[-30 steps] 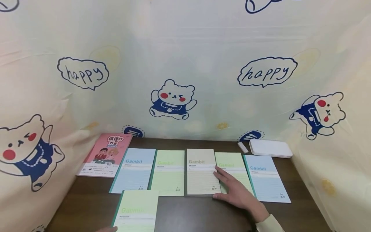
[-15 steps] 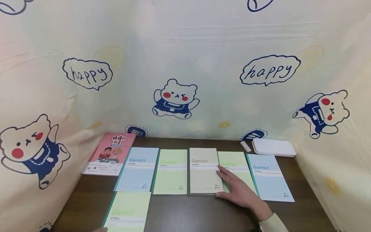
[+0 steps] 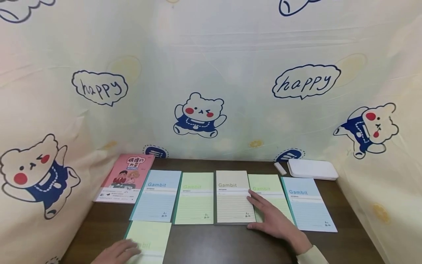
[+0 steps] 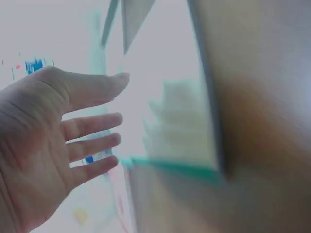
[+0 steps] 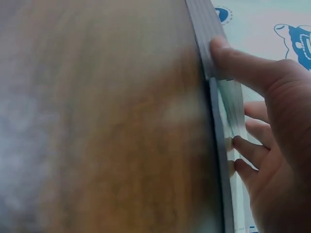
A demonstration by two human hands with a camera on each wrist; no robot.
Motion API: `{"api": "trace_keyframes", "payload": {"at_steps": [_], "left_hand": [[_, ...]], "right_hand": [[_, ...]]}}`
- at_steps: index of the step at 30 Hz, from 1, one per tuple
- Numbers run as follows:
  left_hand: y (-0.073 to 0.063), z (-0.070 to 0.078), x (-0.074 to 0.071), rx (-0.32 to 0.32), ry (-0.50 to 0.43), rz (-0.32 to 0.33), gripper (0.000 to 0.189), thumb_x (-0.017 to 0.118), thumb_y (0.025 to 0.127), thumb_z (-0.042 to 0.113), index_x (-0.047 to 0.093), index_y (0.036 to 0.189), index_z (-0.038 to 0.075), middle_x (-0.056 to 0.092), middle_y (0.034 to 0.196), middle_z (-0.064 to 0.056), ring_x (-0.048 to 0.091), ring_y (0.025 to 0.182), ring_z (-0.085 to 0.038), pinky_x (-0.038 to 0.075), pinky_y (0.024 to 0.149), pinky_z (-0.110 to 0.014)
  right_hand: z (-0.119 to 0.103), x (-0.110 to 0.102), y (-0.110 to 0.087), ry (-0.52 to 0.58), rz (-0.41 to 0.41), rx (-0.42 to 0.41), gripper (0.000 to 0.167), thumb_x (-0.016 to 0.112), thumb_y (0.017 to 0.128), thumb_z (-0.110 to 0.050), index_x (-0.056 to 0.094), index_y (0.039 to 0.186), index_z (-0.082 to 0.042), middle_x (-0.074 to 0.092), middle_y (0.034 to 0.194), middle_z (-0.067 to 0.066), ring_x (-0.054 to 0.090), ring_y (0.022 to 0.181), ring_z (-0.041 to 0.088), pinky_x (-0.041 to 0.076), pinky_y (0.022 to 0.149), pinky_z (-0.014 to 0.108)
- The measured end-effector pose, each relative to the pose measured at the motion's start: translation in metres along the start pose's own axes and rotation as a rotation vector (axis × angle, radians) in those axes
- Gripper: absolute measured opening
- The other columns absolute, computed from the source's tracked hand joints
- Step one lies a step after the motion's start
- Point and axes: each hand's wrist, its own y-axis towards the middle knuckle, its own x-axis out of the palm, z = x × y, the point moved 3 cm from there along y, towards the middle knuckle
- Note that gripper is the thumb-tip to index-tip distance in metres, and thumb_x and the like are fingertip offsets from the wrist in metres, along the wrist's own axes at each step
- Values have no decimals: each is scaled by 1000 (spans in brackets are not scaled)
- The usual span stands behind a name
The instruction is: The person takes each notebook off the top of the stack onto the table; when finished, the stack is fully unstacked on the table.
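Note:
My left hand (image 3: 116, 253) is over the near green notebook (image 3: 153, 236) at the front left, covering part of its cover. In the left wrist view its fingers (image 4: 95, 141) are straight and spread, gripping nothing. My right hand (image 3: 275, 222) lies over the right-hand green notebook (image 3: 263, 183). Its fingertips touch the right edge of the beige notebook (image 3: 232, 201), and the thumb (image 5: 238, 60) rests at that notebook's near corner. Left of the beige one, a second green notebook (image 3: 194, 201) and a blue notebook (image 3: 156, 200) lie in the same row.
A blue notebook (image 3: 310, 205) ends the row at the right. A pink book (image 3: 126, 179) lies at the back left. At the back right are a white case (image 3: 312, 169) and a small white block (image 3: 280, 168). Patterned cloth (image 3: 247, 55) surrounds the dark table (image 3: 204, 245).
The near green notebook has shifted left, to just below the left-hand blue one. My left hand has let go of its left edge and come up over its cover. The right hand stays in place.

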Motion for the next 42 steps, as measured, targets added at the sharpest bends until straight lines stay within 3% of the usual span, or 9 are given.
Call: {"api": "trace_keyframes", "payload": {"at_steps": [1, 3, 5, 7, 13, 17, 23, 35, 42], "left_hand": [[18, 9, -8, 26, -6, -81, 46, 79, 95, 65, 74, 129, 34, 73, 131, 10, 70, 116, -16, 68, 91, -37], [51, 27, -18, -5, -72, -214, 46, 74, 100, 62, 73, 135, 31, 72, 138, 6, 68, 122, -21, 67, 99, -44], [82, 47, -21, -18, -113, -257, 43, 74, 102, 57, 73, 137, 31, 70, 140, 8, 67, 123, -20, 64, 105, -49], [111, 67, -19, 7, -122, -245, 42, 75, 103, 53, 73, 138, 31, 69, 139, 11, 66, 125, -16, 61, 110, -50], [189, 110, 15, 240, 3, -38, 42, 78, 104, 43, 74, 137, 18, 69, 144, -1, 61, 139, -20, 54, 120, -46], [227, 123, 43, 238, 107, -67, 58, 75, 103, 55, 69, 145, 14, 62, 157, -8, 54, 151, -25, 45, 129, -44], [238, 125, 63, 202, 191, -128, 63, 74, 102, 59, 70, 144, 13, 63, 155, -8, 54, 150, -26, 46, 128, -42], [236, 119, 57, 311, 237, -101, 52, 71, 104, 60, 76, 130, 15, 69, 136, -5, 61, 134, -22, 53, 119, -37], [226, 113, 59, 309, 162, -93, 50, 77, 101, 56, 76, 128, 15, 66, 146, -7, 55, 148, -27, 48, 126, -39]], "right_hand": [[1, 0, 0, 0, -1, 2, 97, 84, 91, -66, 47, 169, -22, 27, 183, -7, 37, 165, 30, 44, 127, 59], [2, 1, -1, 6, -9, 5, 98, 86, 91, -62, 45, 170, -21, 26, 184, -7, 36, 166, 30, 43, 128, 59], [2, 2, -2, 15, -18, 5, 98, 86, 91, -60, 44, 171, -20, 25, 184, -7, 35, 166, 30, 42, 128, 59], [1, 3, -2, 21, -23, 0, 98, 86, 92, -60, 44, 171, -20, 25, 184, -7, 36, 166, 30, 43, 128, 59], [-1, 3, 0, 10, -6, -3, 98, 85, 92, -61, 44, 171, -22, 26, 183, -6, 40, 163, 31, 47, 124, 59], [0, 5, -1, 4, 17, 5, 98, 87, 91, -60, 44, 171, -24, 28, 182, -5, 43, 161, 31, 50, 122, 58], [1, 8, 0, 13, -5, 43, 105, 87, 89, -64, 39, 173, -22, 27, 182, -6, 44, 160, 27, 49, 123, 56], [3, 6, 0, -1, -19, 52, 113, 89, 86, -65, 36, 174, -18, 25, 183, -4, 36, 165, 30, 44, 127, 58], [1, 4, 1, -44, -16, 14, 102, 92, 88, -41, 40, 173, -17, 26, 183, -5, 40, 163, 29, 50, 123, 55]]}}
